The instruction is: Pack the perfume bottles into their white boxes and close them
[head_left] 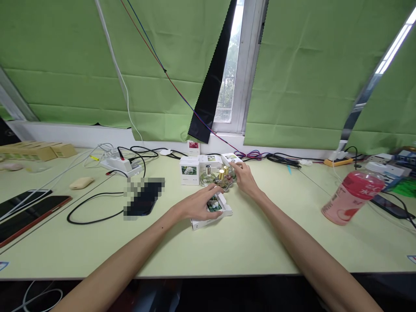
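Note:
My left hand point(203, 204) grips a small white perfume box point(208, 222) printed with white flowers, its flap open on the right; the box lies on the table. Further back, my right hand point(246, 178) has its fingertips at the silver cap of a glass perfume bottle point(233, 175), closed around it as far as shows. Beside that bottle stand gold-capped bottles point(221, 175), partly hidden by my left fingers. To their left is a clear bottle with a silver cap point(208, 177). An upright white flower box point(190, 172) stands next to it.
More white boxes point(209, 163) stand behind the bottles. A pink drink bottle point(352, 197) leans at the right. At the left are a dark phone point(147, 197), a power strip point(121, 164) and loose cables. Green curtains point(308, 78) hang behind the table point(260, 251).

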Demonstrator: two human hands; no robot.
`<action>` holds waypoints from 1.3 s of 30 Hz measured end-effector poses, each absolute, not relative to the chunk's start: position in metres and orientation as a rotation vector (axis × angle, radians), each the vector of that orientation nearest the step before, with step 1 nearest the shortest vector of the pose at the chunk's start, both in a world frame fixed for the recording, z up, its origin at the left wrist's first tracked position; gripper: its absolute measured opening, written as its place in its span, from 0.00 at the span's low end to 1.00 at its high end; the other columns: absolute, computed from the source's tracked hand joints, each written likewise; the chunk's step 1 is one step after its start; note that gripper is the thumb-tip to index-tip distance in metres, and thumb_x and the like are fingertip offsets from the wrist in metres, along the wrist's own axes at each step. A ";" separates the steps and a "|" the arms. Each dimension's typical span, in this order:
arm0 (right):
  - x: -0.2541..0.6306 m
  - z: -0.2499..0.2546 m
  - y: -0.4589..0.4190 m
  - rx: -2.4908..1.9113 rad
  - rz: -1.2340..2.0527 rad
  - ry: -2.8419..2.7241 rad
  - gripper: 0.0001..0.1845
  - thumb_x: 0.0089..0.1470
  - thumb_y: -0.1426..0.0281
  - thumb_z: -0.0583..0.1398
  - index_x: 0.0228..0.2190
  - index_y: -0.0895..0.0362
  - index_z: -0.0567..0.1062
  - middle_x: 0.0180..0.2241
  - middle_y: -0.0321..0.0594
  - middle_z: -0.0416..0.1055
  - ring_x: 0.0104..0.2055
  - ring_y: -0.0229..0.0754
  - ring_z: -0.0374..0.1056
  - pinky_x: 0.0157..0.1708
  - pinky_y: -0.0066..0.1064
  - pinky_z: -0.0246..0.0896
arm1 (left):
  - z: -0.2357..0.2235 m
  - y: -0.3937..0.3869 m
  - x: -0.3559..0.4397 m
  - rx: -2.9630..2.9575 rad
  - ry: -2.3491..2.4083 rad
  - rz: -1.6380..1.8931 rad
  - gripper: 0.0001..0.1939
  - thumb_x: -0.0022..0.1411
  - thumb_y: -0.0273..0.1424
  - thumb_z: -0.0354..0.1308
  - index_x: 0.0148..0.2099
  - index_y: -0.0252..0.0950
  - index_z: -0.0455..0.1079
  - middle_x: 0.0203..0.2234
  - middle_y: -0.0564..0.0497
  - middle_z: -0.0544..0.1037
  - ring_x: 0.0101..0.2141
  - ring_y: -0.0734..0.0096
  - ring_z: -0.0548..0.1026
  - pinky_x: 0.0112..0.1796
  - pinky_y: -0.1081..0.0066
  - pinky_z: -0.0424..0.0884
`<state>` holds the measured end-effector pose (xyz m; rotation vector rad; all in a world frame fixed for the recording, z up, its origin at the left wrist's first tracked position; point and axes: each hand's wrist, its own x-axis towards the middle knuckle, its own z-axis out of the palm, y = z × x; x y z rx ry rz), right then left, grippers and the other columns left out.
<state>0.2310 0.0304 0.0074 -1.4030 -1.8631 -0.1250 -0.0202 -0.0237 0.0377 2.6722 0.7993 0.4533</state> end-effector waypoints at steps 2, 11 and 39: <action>0.230 0.014 0.031 -1.445 -0.136 -1.895 0.29 0.61 0.80 0.50 0.60 0.51 0.73 0.54 0.51 0.67 0.50 0.53 0.64 0.46 0.40 0.67 | 0.039 -0.024 -0.020 2.669 0.799 0.441 0.29 0.61 0.42 0.61 0.63 0.42 0.63 0.53 0.44 0.70 0.50 0.54 0.73 0.53 0.61 0.69; 0.232 0.028 0.024 -1.536 -0.231 -1.969 0.30 0.60 0.84 0.50 0.58 0.53 0.73 0.55 0.49 0.69 0.53 0.51 0.63 0.41 0.35 0.65 | 0.040 -0.025 -0.020 2.661 0.791 0.425 0.29 0.61 0.42 0.61 0.62 0.41 0.63 0.53 0.44 0.69 0.51 0.54 0.73 0.53 0.61 0.69; 0.239 0.019 0.019 -1.498 -0.210 -1.807 0.11 0.63 0.71 0.56 0.47 0.57 0.71 0.43 0.50 0.67 0.46 0.52 0.65 0.44 0.39 0.64 | 0.047 -0.028 -0.020 2.745 0.761 0.413 0.29 0.63 0.44 0.60 0.62 0.40 0.63 0.56 0.42 0.72 0.52 0.52 0.75 0.52 0.59 0.70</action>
